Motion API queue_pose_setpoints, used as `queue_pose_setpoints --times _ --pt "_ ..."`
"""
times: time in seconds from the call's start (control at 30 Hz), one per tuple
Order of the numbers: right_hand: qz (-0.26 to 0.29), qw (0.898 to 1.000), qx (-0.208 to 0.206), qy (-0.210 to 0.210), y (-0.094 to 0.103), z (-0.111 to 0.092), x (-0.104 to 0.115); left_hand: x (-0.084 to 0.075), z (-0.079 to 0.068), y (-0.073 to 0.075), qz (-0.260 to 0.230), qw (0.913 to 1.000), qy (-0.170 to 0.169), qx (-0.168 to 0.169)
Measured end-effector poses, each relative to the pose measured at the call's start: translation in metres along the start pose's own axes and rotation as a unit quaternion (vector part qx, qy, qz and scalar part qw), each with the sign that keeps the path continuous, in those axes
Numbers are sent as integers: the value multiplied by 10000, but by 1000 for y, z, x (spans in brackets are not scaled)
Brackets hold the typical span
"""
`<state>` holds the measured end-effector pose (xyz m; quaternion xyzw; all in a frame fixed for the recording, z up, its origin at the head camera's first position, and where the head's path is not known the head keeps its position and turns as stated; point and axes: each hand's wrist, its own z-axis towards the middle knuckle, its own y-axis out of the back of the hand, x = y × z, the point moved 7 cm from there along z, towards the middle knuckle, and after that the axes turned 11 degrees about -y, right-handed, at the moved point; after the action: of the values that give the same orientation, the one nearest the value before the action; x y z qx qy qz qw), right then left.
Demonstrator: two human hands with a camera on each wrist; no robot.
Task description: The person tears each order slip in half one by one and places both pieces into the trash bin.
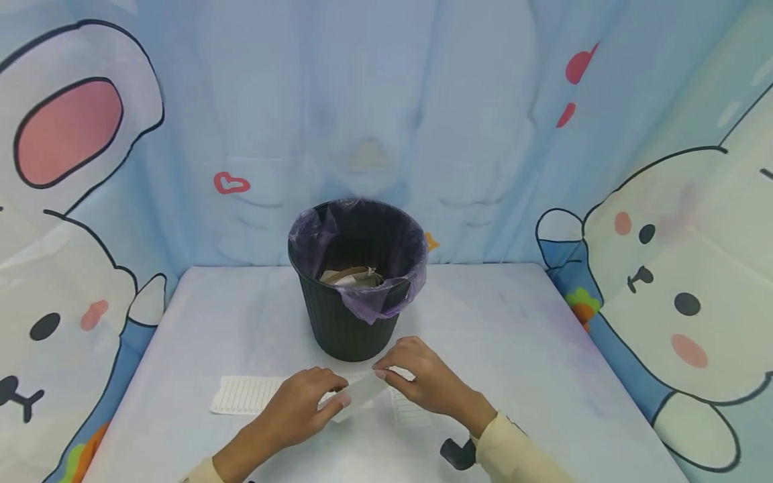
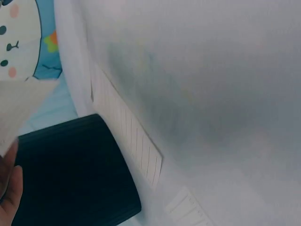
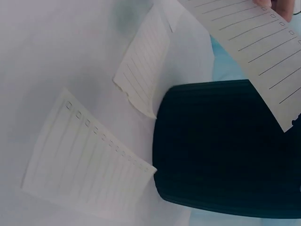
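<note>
The sheet (image 1: 365, 391) is held above the tabletop (image 1: 513, 322), on the near side of the bin (image 1: 350, 339), which stands toward the middle of the back edge. We have it pinched at both ends: the left hand (image 1: 304, 404) on one, the right hand (image 1: 427, 378) on the other, each between thumb and finger. We judge it light, thin and limp, likely to crease or tear if pulled; gentle fingertip pinches near its ends should suit it. Other ruled sheets (image 1: 247, 394) lie nearby.
</note>
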<state>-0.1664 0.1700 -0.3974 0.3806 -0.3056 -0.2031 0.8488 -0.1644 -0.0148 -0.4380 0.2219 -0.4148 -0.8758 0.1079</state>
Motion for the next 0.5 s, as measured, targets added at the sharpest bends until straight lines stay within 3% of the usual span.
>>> queue_pose_setpoints --times 0.27,0.5 --pt "392 9991 92 -162 -12 -4 -1 3 -5 3 -236 9974 426 -535" --pt "512 9965 419 -506 -18 -7 -2 4 -7 3 -77 9988 430 -211"
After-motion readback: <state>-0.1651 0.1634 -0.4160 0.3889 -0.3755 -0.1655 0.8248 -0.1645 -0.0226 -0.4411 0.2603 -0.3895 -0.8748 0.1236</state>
